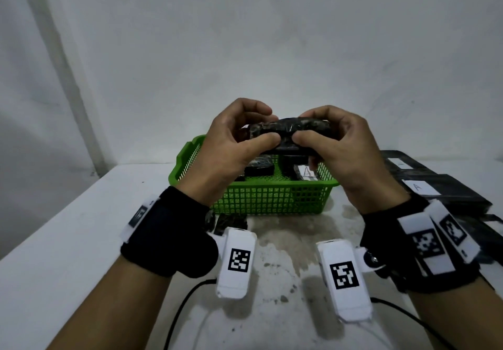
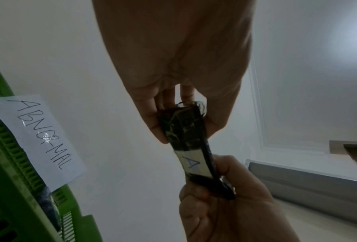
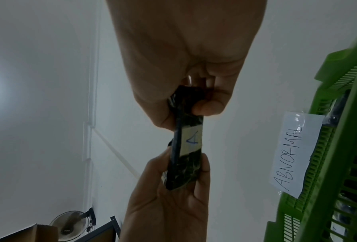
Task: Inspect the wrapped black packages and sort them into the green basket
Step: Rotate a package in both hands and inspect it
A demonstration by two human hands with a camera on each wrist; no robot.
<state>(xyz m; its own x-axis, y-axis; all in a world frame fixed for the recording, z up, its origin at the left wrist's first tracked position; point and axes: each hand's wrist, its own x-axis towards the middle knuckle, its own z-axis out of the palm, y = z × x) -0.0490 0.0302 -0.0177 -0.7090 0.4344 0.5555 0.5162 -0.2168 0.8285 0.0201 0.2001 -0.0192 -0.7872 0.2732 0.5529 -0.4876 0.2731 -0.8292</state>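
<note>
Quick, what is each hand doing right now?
Left hand: closed, holding one end of the package.
Right hand: closed, holding the other end of it.

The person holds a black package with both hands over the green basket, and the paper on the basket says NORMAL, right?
Almost. Both the left hand and right hand grip the black package above the green basket, but the wrist views show its paper label reads ABNORMAL.
</note>
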